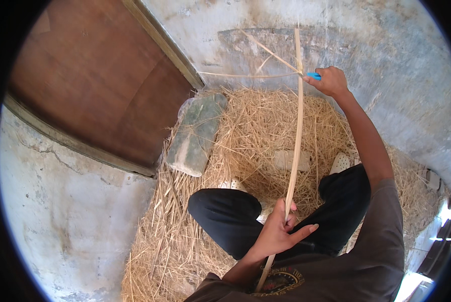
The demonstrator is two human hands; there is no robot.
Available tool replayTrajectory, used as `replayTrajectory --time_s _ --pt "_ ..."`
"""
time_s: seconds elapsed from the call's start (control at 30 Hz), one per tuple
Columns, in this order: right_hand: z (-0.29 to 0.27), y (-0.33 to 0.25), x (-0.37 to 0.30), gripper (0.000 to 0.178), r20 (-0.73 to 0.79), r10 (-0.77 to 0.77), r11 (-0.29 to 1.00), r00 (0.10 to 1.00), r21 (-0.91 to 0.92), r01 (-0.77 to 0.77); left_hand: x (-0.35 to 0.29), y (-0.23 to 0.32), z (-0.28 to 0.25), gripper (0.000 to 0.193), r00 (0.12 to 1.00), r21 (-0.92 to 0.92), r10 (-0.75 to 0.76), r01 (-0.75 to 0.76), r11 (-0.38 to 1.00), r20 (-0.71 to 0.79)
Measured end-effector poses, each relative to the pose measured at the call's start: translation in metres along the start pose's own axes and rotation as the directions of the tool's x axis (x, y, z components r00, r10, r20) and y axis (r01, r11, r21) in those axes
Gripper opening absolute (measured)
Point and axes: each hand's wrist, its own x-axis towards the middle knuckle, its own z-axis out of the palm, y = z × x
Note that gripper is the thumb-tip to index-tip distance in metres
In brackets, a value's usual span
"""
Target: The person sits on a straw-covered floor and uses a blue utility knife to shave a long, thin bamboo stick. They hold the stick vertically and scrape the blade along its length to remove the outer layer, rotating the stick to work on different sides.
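A long, pale bamboo strip (297,136) runs from near my body up toward the far wall, slightly bowed. My left hand (278,231) is closed around its lower part between my knees, thumb sticking out to the right. Far out, my right hand (332,80) grips a blue-handled knife (314,76) against the strip's upper part. The knife's blade is too small to make out. Thin slivers (273,54) branch off to the left from the spot where the knife meets the strip.
Straw-like shavings (255,121) cover the floor around my bent legs. A greenish stone slab (197,133) lies on them at the left, with a pale block (292,160) between my feet. A brown door panel (99,75) and weathered walls (386,55) enclose the spot.
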Motion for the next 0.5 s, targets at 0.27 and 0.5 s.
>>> replayTrajectory --time_s 0.27,0.5 --pt "0.025 0.148 -0.03 0.093 0.096 0.65 0.749 0.753 0.081 -0.657 -0.054 0.008 -0.024 0.025 0.995 -0.014 -0.101 0.101 0.995 0.011" --pt "0.008 0.028 -0.097 0.077 0.261 0.239 0.951 0.935 0.131 -0.28 -0.003 -0.009 -0.02 0.01 0.994 -0.239 -0.112 0.112 0.965 0.011"
